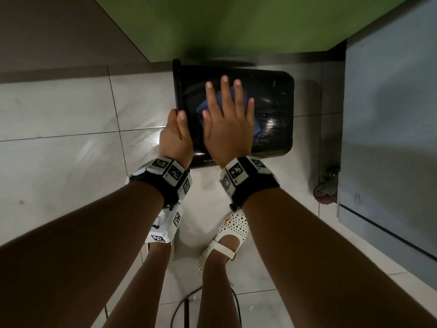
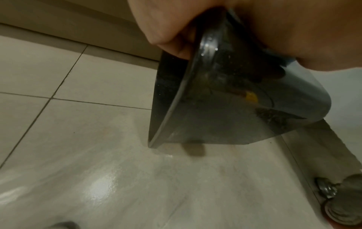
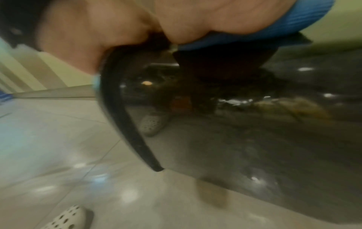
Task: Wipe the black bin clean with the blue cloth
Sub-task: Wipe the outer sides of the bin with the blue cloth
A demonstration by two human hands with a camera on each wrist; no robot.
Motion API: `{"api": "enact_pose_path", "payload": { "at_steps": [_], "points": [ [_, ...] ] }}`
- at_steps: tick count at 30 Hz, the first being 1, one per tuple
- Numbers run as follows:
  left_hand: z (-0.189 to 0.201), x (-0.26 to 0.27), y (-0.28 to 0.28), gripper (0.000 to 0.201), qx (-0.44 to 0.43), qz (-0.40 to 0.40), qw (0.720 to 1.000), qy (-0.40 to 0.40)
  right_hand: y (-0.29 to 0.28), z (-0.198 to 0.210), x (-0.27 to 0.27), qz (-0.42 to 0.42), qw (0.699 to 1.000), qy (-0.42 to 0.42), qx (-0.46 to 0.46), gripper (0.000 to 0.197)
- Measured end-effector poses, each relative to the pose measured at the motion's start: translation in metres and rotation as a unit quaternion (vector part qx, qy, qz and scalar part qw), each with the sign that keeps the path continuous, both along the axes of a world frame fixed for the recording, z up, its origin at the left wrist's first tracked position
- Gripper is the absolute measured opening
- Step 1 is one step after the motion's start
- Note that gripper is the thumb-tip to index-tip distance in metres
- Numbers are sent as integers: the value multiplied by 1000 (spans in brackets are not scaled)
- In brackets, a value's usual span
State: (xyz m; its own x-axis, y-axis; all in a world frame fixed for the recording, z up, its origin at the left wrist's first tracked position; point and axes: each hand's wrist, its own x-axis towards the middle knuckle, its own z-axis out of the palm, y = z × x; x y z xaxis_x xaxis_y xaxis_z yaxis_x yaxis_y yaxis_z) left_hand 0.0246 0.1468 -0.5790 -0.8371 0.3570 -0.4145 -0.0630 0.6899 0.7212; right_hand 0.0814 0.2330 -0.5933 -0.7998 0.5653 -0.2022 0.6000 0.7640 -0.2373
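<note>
The shiny black plastic bin (image 1: 272, 110) lies tipped on the white tile floor (image 1: 59, 162). The left hand (image 1: 175, 138) grips its rim. The right hand (image 1: 227, 124) presses the soft blue cloth (image 1: 204, 106) flat, fingers straight, on its near side.

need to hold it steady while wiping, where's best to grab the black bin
Grip the rim, from the left. The black bin lies tipped on its side, mouth leftward, so its lip makes a thin edge to clamp. The left hand already grips it there, leaving the wall free for the blue cloth.
</note>
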Motion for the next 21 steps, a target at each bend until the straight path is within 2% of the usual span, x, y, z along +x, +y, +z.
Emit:
{"api": "enact_pose_path", "payload": {
  "at_steps": [4,11,13,16,17,19,21],
  "points": [
    [0,1,-1,34,-16,8,1000,-3,35,-5,3,-81,997,3,15,50],
    [2,1,1,35,-24,11,1000,-8,82,-5,2,-180,981,-65,15,49],
    [4,2,1,37,-23,13,1000,-6,96,-4,0,-242,969,-56,-7,49],
    [4,2,4,38,-25,25,999,-9,121,1,-6,-351,927,-58,-120,51],
    [3,1,6,37,-24,29,999,-10,124,1,-9,-370,918,-66,-129,52],
    [2,2,6,33,-25,33,999,-10,115,2,-9,-362,925,-82,-80,53],
    [2,2,5,29,-23,34,999,-13,91,-1,-5,-309,948,-74,-4,53]
  ]
}}
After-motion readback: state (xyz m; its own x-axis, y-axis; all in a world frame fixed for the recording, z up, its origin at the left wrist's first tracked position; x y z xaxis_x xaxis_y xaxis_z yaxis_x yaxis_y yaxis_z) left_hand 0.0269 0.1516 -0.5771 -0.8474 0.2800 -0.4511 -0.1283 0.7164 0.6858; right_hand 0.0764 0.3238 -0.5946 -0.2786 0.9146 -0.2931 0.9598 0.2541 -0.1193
